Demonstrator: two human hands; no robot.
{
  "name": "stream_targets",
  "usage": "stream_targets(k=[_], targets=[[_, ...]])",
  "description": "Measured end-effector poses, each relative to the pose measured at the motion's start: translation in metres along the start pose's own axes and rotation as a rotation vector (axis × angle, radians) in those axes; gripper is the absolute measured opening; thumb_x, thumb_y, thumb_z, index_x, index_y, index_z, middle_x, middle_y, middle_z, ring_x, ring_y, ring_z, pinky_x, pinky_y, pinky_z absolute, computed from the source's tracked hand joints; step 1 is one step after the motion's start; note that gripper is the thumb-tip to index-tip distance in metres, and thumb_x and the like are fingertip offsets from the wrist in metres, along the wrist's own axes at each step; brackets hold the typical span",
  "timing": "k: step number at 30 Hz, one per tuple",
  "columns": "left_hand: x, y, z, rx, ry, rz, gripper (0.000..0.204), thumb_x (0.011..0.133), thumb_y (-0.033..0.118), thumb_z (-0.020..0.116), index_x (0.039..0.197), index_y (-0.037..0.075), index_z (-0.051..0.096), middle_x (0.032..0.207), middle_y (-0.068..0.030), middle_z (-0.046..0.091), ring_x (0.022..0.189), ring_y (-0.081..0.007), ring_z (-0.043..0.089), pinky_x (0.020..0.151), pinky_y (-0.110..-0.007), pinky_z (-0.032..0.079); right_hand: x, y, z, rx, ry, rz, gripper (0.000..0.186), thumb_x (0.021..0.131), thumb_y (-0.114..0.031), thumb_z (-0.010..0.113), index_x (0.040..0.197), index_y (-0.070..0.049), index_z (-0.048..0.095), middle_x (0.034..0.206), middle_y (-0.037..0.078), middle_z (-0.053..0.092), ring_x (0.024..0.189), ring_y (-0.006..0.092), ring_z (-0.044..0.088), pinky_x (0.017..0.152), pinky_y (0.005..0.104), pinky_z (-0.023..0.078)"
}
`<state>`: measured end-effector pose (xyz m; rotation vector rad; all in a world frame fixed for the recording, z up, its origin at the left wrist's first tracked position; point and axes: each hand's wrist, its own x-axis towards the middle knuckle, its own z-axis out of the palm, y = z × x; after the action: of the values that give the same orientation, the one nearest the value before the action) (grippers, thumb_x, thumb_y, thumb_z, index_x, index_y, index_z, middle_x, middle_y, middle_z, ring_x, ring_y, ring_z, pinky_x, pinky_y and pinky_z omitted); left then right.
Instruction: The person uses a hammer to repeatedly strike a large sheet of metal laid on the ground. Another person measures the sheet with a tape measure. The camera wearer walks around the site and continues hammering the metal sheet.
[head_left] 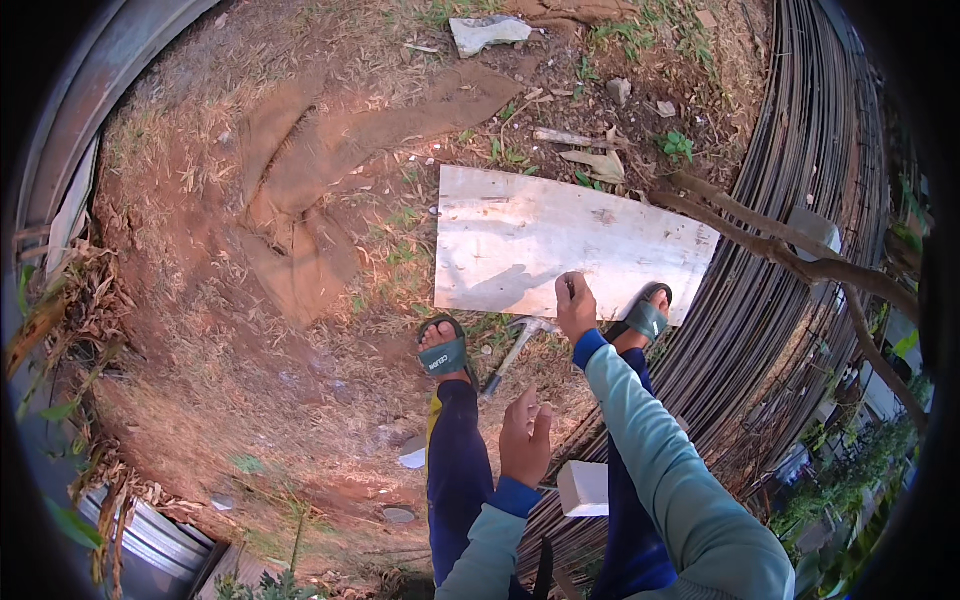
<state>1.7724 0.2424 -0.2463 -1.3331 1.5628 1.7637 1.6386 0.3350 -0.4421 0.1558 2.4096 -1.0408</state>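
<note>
My right hand point(577, 308) is raised over the near edge of a pale, weathered board point(480, 240). Its fingers are pinched round something small and dark, perhaps a bit of metal, too small to name. Lower down, my left hand point(526, 442) hangs in front of my leg with fingers loosely bent and apart, and nothing shows in it. A claw hammer point(516, 350) lies on the ground between my sandalled feet, its head by the board's near edge. My right sandal point(646, 318) rests at the board's near right corner.
Long thin metal rods point(790, 200) lie bundled along the right, with a bare branch point(770, 245) across them. A white block point(583, 489) sits beside my right leg. Brown sacking point(330, 150) is spread on the ground at left. Stones point(488, 35) lie beyond the board.
</note>
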Motion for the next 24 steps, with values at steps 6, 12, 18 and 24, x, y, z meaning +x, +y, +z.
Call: stream_targets(k=[6, 12, 18, 24], targets=[[0.004, 0.008, -0.011, -0.070, -0.086, 0.042, 0.041, 0.095, 0.027, 0.052, 0.128, 0.002, 0.049, 0.112, -0.0131, 0.060, 0.100, -0.0205, 0.060, 0.087, -0.031, 0.047, 0.067, 0.011, -0.014, -0.533, 0.147, 0.053, 0.038, 0.081, 0.000, 0.050, 0.118, -0.003, 0.049, 0.107, 0.020, 0.052, 0.100, 0.0382, 0.054, 0.084, 0.0437, 0.047], [0.024, -0.002, -0.045, -0.022, -0.066, 0.130, 0.032, 0.092, 0.020, 0.055, 0.120, 0.004, 0.055, 0.103, -0.0137, 0.064, 0.088, -0.0197, 0.064, 0.078, -0.031, 0.050, 0.006, -0.043, -0.070, -0.651, -0.048, 0.162, 0.044, 0.081, -0.009, 0.055, 0.124, -0.005, 0.044, 0.110, 0.021, 0.052, 0.103, 0.0367, 0.055, 0.085, 0.0449, 0.047], [0.006, -0.022, -0.100, -0.258, -0.037, 0.236, 0.036, 0.090, 0.023, 0.059, 0.119, 0.002, 0.056, 0.101, -0.0114, 0.065, 0.082, -0.0169, 0.065, 0.071, -0.027, 0.051, -0.115, -0.072, -0.140, -0.835, -0.220, 0.127, 0.035, 0.081, -0.022, 0.059, 0.111, -0.007, 0.053, 0.105, 0.020, 0.058, 0.100, 0.0379, 0.057, 0.084, 0.0478, 0.047], [-0.053, 0.011, -0.185, -0.481, 0.047, 0.056, 0.035, 0.089, 0.020, 0.060, 0.119, 0.002, 0.054, 0.099, -0.0110, 0.065, 0.074, -0.0166, 0.065, 0.062, -0.027, 0.051, -0.195, -0.177, -0.195, -0.755, -0.137, 0.210, 0.036, 0.081, -0.025, 0.059, 0.111, -0.005, 0.058, 0.109, 0.021, 0.058, 0.103, 0.0374, 0.056, 0.091, 0.0445, 0.044]])
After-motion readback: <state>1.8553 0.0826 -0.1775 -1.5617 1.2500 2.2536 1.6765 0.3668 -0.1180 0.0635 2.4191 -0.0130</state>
